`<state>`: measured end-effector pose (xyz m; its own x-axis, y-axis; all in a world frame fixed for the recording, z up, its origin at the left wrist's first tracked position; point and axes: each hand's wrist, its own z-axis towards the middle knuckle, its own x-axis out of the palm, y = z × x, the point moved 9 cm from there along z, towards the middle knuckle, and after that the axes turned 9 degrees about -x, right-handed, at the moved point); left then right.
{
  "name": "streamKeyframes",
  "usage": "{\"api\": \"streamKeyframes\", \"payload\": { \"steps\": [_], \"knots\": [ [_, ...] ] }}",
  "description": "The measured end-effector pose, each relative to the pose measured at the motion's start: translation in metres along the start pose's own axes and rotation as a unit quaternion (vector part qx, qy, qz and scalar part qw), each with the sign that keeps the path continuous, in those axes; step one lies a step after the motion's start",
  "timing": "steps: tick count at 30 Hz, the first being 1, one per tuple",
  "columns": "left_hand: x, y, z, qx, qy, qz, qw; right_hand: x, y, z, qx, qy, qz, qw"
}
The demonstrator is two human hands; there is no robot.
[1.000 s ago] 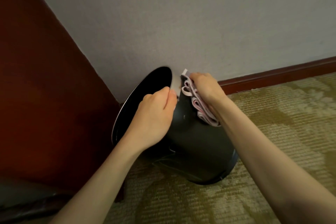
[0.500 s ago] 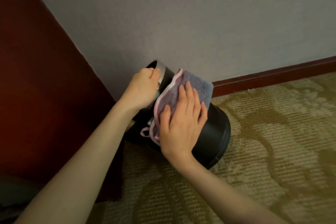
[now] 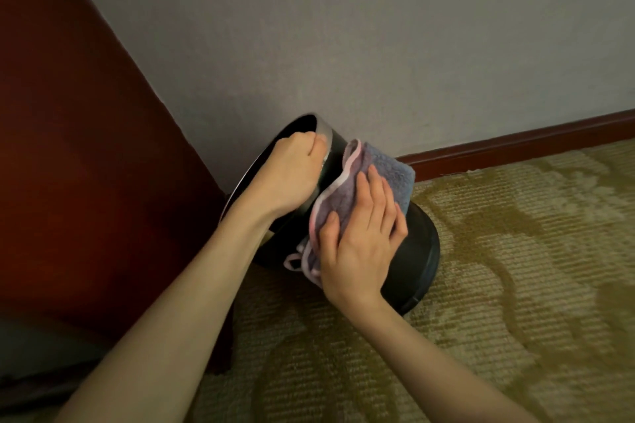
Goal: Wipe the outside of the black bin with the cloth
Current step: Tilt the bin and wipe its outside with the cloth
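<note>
The black bin (image 3: 414,261) lies tilted on the carpet near the wall, its mouth turned up and to the left, its base toward the right. My left hand (image 3: 288,175) is closed around the silver rim at the mouth. A folded grey-purple cloth (image 3: 385,172) with pink edging is draped over the bin's upper side. My right hand (image 3: 360,244) lies flat on the cloth with fingers spread, pressing it against the bin's wall. Much of the bin's side is hidden under the cloth and hands.
A dark red-brown wooden panel (image 3: 68,148) stands close on the left, almost touching the bin. The grey wall (image 3: 378,45) and its dark skirting board (image 3: 515,144) run behind. Patterned olive carpet (image 3: 498,285) spreads to the right and front.
The right hand went from gripping the bunched cloth behind the bin to pressing it flat on the side, then slid slightly. The bin turned, and the left hand shifted along the rim.
</note>
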<state>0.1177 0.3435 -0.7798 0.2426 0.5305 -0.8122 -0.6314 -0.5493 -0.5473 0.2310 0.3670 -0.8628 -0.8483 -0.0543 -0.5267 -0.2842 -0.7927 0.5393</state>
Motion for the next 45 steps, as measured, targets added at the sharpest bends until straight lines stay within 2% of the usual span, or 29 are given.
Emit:
{"api": "streamKeyframes", "payload": {
  "steps": [6,11,16,19,23,29,37,42,45],
  "knots": [
    [0.008,-0.008,-0.003,0.028,0.011,0.025,0.999,-0.001,-0.026,0.029,0.067,0.037,0.068,0.995],
    [0.007,0.001,-0.011,0.018,0.015,0.012,1.000,0.016,-0.047,0.057,0.125,0.119,0.126,0.977],
    [0.004,0.012,-0.024,-0.005,0.016,-0.040,0.999,0.039,-0.070,0.075,0.193,0.239,0.151,0.940],
    [0.003,0.015,-0.027,-0.008,0.018,-0.053,0.998,0.045,-0.079,0.074,0.200,0.261,0.156,0.931],
    [0.000,0.023,-0.024,-0.018,0.037,-0.061,0.997,0.047,-0.096,0.063,0.209,0.263,0.159,0.928],
    [-0.007,0.028,-0.021,-0.022,0.027,-0.060,0.998,0.042,-0.133,0.036,0.253,0.278,0.127,0.918],
    [-0.002,0.020,-0.019,-0.021,0.015,-0.052,0.998,0.034,-0.140,0.023,0.307,0.228,0.132,0.915],
    [-0.001,0.023,-0.014,-0.069,0.005,-0.065,0.995,0.026,-0.100,0.038,0.272,0.162,0.121,0.941],
    [0.001,0.020,-0.011,-0.080,-0.002,-0.064,0.995,0.019,-0.062,0.045,0.212,0.129,0.122,0.961]
  ]
}}
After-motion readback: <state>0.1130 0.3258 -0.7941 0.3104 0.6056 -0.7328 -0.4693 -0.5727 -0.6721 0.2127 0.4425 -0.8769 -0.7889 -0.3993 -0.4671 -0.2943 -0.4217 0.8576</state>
